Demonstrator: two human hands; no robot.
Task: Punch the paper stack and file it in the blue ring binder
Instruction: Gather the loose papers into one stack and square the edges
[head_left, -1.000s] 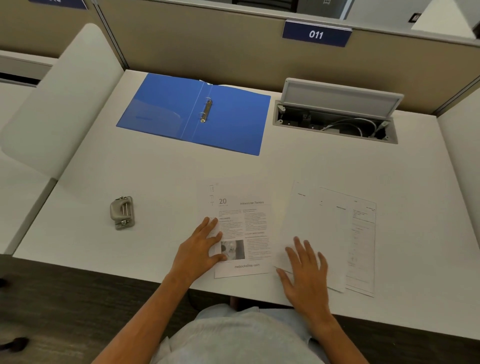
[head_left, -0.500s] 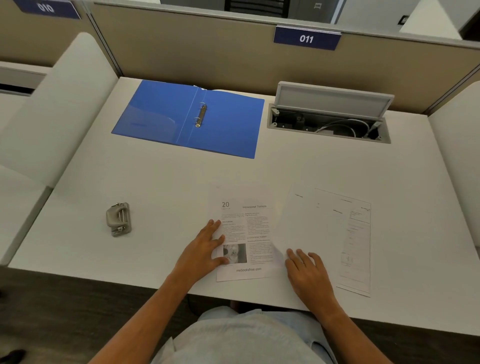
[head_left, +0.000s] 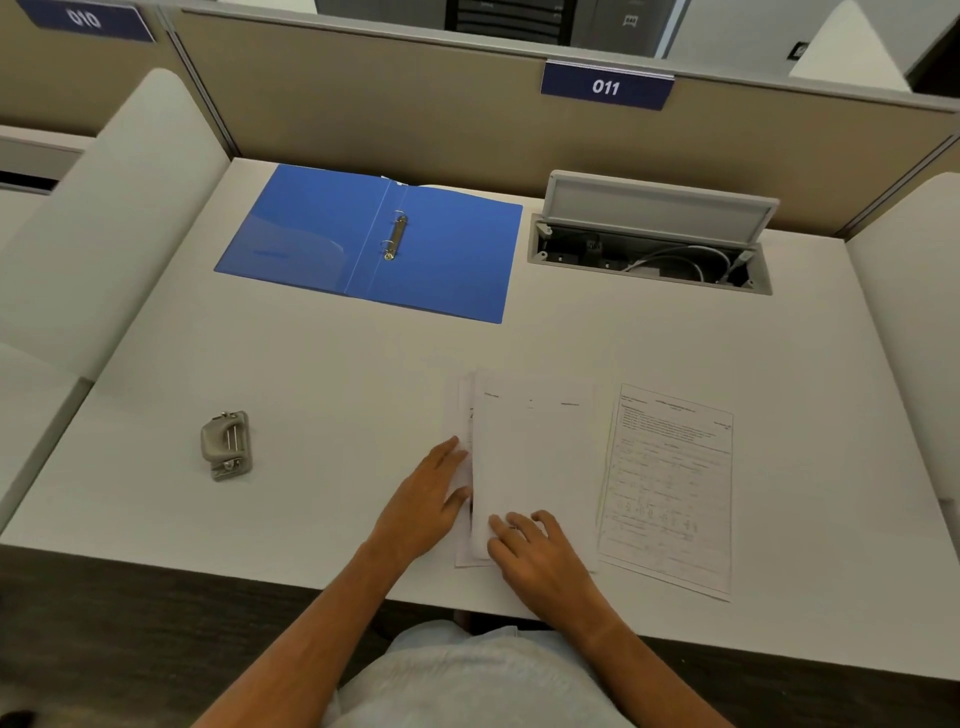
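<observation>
Right hand (head_left: 540, 561) palm-down on the near end of the paper stack (head_left: 524, 452), fingers relaxed, gripping nothing, left hand (head_left: 426, 499) flat, straight fingers pressing its left edge, printed sheet (head_left: 670, 488) just right, hole punch (head_left: 227, 445) well left, blue ring binder (head_left: 374, 244) open beyond.

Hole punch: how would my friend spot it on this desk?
Start at the white desk, with the open blue ring binder at the back. Come toward the near edge, left of the left hand resting on the papers. The hole punch sits alone there: small, grey and chunky, while the papers and binder are flat.
</observation>
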